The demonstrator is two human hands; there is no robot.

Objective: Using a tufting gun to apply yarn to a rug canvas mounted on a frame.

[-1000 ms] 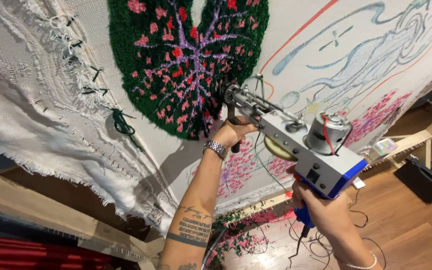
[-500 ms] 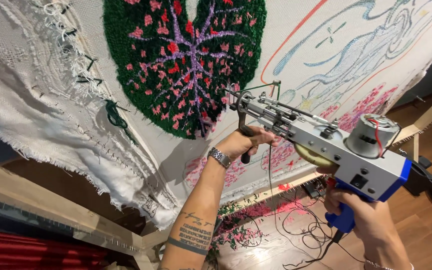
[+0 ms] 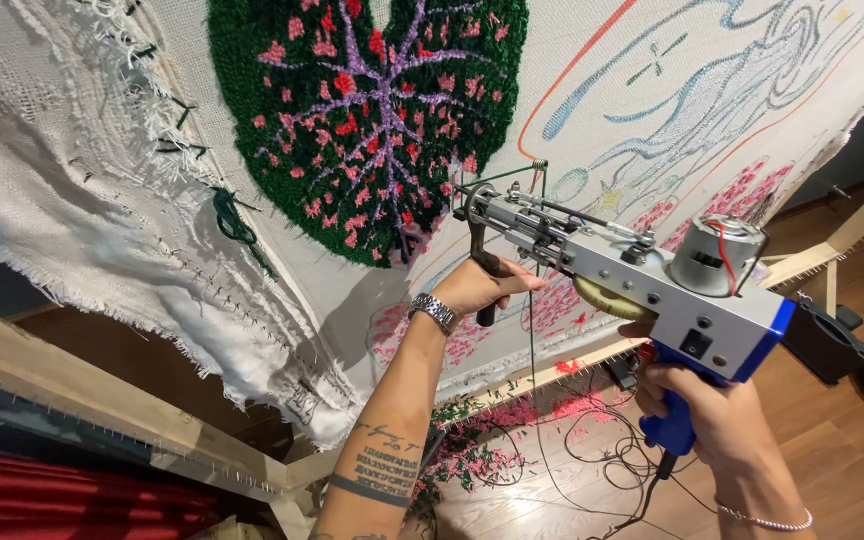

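Observation:
I hold a grey and blue tufting gun [image 3: 632, 275] with both hands in front of a stretched white cloth [image 3: 652, 90]. My left hand [image 3: 482, 287], with a metal watch at the wrist, grips the black front handle under the gun's nose. My right hand [image 3: 712, 415] is wrapped around the blue rear grip. The needle end sits just off the cloth, beside the lower right edge of a tufted green leaf [image 3: 372, 110] with pink, red and purple veins. A dark yarn runs down from the guide at the gun's nose.
Blue and red outlines are drawn on the cloth to the right. A wooden frame [image 3: 102, 400] holds the cloth, frayed at the left. Pink and green yarn scraps and black cables [image 3: 592, 450] lie on the wooden floor. A black box [image 3: 827, 340] sits at right.
The gun has drawn back from the cloth and shifted right and down in view. Both hands kept their grips.

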